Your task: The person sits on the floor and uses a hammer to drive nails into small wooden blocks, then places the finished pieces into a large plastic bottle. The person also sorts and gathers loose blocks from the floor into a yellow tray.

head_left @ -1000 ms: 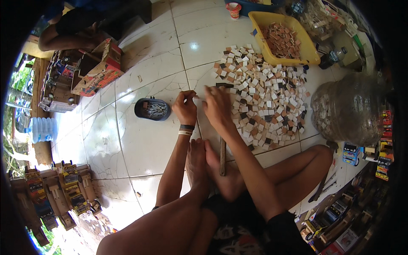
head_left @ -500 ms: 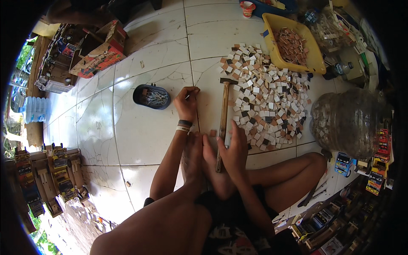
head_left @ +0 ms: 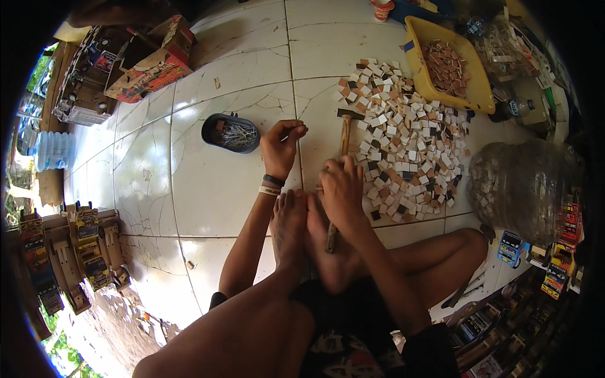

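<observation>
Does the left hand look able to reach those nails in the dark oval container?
Probably yes: the container stands close beside the left hand, open-topped, and nothing visible blocks the way to the nails. The pinched fingertips might need opening first.

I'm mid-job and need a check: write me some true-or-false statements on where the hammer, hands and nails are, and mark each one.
1. The hammer lies between the left hand and the pile of small squares. True.
2. The dark oval container holds nails. True.
3. That container stands right of the hammer. False: it stands left of it.
4. The right hand covers part of the hammer. True.
5. The left hand grips the hammer's head. False: it is apart from the hammer.
</observation>
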Demonstrator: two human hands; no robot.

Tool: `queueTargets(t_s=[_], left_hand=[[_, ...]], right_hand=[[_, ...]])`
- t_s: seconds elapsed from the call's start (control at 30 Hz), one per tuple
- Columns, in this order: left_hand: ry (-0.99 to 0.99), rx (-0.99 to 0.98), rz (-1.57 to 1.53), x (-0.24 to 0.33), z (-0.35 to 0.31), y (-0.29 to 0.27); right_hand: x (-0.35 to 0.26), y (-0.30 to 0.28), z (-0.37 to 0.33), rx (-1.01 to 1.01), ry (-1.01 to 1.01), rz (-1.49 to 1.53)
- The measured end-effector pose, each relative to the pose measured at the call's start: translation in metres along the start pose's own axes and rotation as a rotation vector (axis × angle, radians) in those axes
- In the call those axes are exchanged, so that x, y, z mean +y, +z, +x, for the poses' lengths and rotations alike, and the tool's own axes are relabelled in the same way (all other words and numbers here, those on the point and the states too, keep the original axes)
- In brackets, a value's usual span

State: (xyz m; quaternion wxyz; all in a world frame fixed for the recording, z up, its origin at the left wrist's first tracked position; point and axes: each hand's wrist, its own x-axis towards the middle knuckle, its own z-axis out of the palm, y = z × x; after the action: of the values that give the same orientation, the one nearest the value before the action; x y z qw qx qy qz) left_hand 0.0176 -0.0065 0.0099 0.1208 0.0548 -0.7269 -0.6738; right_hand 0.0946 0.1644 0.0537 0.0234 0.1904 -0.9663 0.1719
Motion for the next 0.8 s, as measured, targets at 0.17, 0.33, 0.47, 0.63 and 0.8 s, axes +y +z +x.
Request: queueTargets(t_s=[0.17,0.33,0.47,0.63,0.8], left_hand=[[-0.055,0.019,-0.213,-0.002,0.008,-0.002],[-0.054,0.013,-0.202,-0.005,0.017,0.002],[-0.023,0.019,-0.121,-0.008,0.022,0.005],[0.001,0.047,-0.148,-0.012,0.02,0.009],[0.006,0.095,-0.12,-0.01,0.02,0.017]], right_hand=[[0.018,0.008,0.045,0.118,0.099,0.185],[0.038,0.025,0.097,0.267,0.005,0.205],[0.045,0.038,0.108,0.258,-0.014,0.251],[0.047,0.044,0.108,0.31,-0.028,0.274],[0.047,0.043,0.11,0.305,-0.012,0.295]])
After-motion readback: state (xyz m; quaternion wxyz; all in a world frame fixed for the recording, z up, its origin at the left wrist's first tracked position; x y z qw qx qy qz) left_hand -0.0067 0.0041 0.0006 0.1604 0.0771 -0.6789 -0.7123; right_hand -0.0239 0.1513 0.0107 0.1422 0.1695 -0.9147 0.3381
